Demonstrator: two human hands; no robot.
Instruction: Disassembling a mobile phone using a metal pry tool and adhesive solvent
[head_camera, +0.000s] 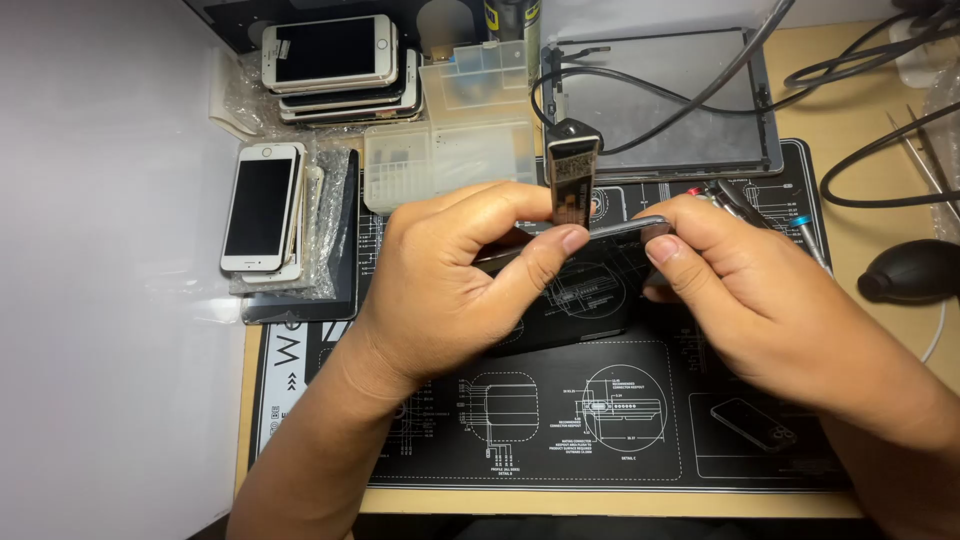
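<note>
My left hand pinches a small upright rectangular part, black with a metal face, between thumb and forefinger; a black cable leaves its top. My right hand grips slim metal tweezers, whose tips point left and meet the lower end of the part at my left fingertips. Both hands hover over a dark flat device on a black printed work mat; the hands hide much of the device.
Stacked phones and a white phone on bagged ones lie at the left. A clear compartment box and a grey tablet sit behind. Screwdrivers, black cables and a black air blower are at the right.
</note>
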